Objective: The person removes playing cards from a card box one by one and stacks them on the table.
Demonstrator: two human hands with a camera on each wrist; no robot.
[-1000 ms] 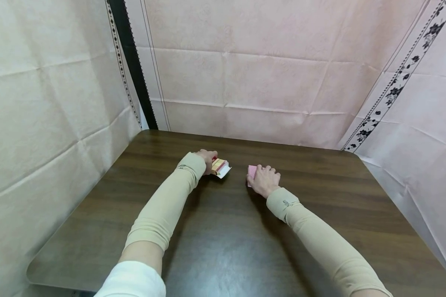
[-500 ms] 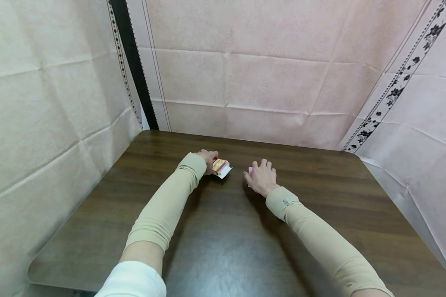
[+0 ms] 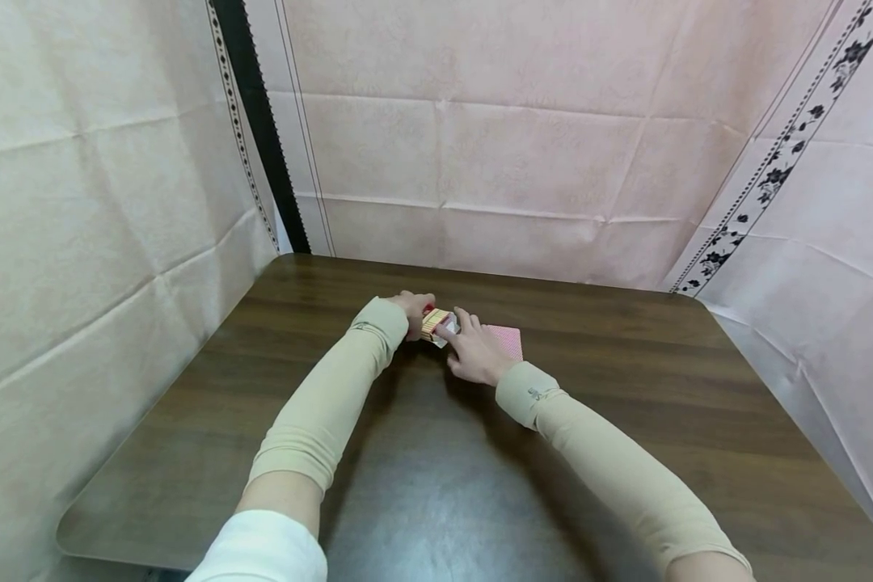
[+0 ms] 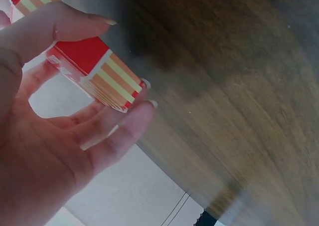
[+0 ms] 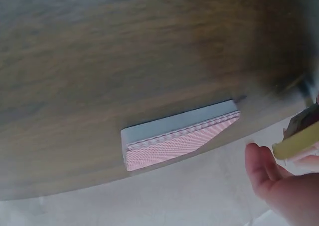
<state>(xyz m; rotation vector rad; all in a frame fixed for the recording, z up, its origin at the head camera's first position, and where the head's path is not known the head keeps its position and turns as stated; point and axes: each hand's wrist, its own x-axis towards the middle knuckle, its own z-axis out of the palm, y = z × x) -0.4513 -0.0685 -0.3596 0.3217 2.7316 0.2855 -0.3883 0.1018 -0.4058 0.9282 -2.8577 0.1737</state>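
Carton (image 4: pixel 85 55): thin printed paperboard; red panels smooth with a slight gloss, striped panels flat and smooth. Flap (image 3: pixel 441 341) on carton: plain white board. Card stack (image 5: pixel 172 142): paper or coated card; patterned face smooth, plain side pale and even. Tabletop (image 3: pixel 422 453): wood or wood-look laminate with dark grain, smooth, semi-gloss, with a bright sheen toward the near edge. Left sleeve (image 3: pixel 318 408) and right sleeve (image 3: pixel 622 465): soft, matt, stretchy-looking cloth, wrinkled. White garment edge (image 3: pixel 262 550): matt cloth. Back sheet (image 3: pixel 516 162): cloth or thin plastic, fold-creased, low sheen. Printed border (image 3: pixel 777 174): flat, matt.
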